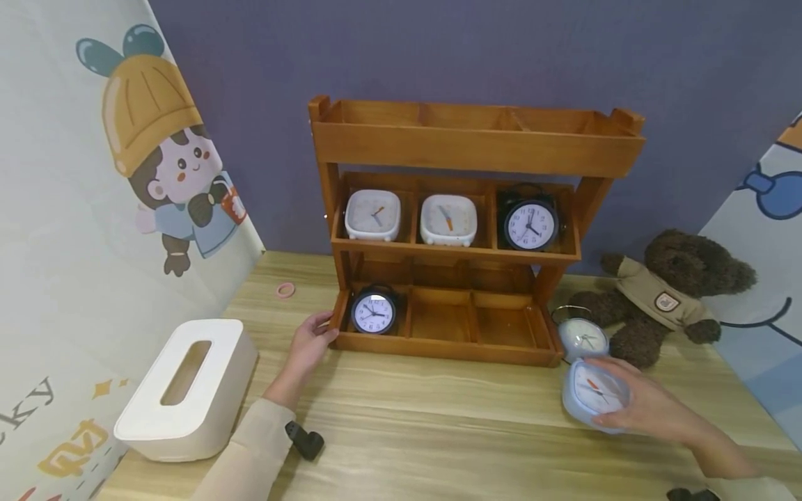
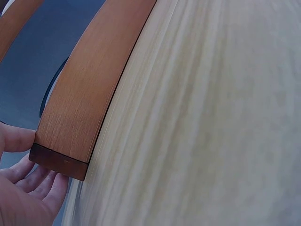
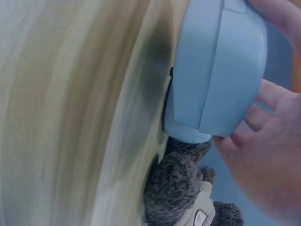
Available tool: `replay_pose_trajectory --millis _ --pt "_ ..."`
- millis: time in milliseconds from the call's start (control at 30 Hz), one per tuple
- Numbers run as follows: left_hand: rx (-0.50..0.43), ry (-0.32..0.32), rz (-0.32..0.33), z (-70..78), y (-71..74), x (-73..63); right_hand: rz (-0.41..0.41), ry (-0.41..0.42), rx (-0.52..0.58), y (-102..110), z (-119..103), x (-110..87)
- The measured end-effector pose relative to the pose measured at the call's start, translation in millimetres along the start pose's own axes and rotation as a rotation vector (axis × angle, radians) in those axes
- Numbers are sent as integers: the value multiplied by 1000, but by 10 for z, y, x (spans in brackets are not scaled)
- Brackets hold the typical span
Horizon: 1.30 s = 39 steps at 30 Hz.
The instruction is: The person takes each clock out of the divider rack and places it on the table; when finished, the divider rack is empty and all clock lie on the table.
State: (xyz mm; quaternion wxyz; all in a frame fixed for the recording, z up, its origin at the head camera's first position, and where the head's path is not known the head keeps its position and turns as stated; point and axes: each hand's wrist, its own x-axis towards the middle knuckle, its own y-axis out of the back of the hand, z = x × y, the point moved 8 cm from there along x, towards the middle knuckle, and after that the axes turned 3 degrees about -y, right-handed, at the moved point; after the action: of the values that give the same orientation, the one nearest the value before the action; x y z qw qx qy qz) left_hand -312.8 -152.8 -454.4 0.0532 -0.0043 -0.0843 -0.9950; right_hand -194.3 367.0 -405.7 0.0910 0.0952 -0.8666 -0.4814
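Note:
My right hand (image 1: 651, 403) grips a light blue alarm clock (image 1: 598, 393) with a white dial, held in front of the shelf's lower right corner. The right wrist view shows the side of this blue clock (image 3: 218, 66) between thumb and fingers. Just behind it stands another light blue clock (image 1: 584, 339) with a round face and thin handle. My left hand (image 1: 308, 344) holds the lower left corner of a brown wooden shelf (image 1: 476, 149), thumb and fingertips at the wood's end (image 2: 59, 162). A black round clock (image 1: 374, 311) sits in the bottom tier's left compartment.
The middle tier holds two white clocks (image 1: 372, 214) and a black clock (image 1: 531, 224). A brown teddy bear (image 1: 673, 292) sits at the right. On the left are a white tissue box (image 1: 219, 390) and a small pink ring (image 1: 285, 290). A dark wall rises behind the shelf.

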Motion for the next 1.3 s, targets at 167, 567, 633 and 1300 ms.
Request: replay_pose_trajectory --millis 167,567,633,1300 --pt "11 -1 2 9 3 -1 -15 0 14 -32 70 27" --pt "-2 -13 2 -12 -10 1 58 21 5 -34 172 36" --pt "3 -19 4 -9 -8 2 52 29 22 -39 172 35" --pt "-8 -13 -2 18 -6 -16 -7 62 34 52 -102 142"
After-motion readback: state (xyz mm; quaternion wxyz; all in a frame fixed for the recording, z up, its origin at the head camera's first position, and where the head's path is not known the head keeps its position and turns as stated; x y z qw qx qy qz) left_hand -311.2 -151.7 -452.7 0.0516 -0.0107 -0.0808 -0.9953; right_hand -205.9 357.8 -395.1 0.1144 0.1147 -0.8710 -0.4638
